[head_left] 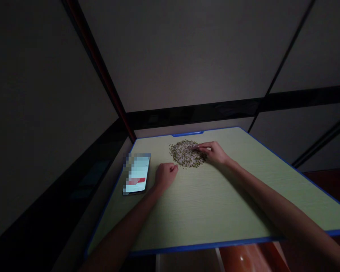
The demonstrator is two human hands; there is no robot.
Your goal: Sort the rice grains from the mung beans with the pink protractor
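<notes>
A round, spread-out pile of small green beans mixed with pale, rice-like grains (185, 154) lies toward the far side of the table. Over its right edge, my right hand (215, 152) reaches in with thumb and fingers pinched together at the grains. Whatever sits between those fingertips is too small to make out. My left hand (166, 175) rests on the tabletop as a closed fist, just short of the pile's lower left edge. The inside of that fist is hidden. Left of it lies a phone (140, 170) with its screen lit and partly blurred.
The pale green table (204, 211) has a blue rim and a blue strip (188, 133) at its far edge. Dark-banded panels (192, 56) stand behind and to the left. Below the near edge, a shiny orange-brown surface (249, 258) shows.
</notes>
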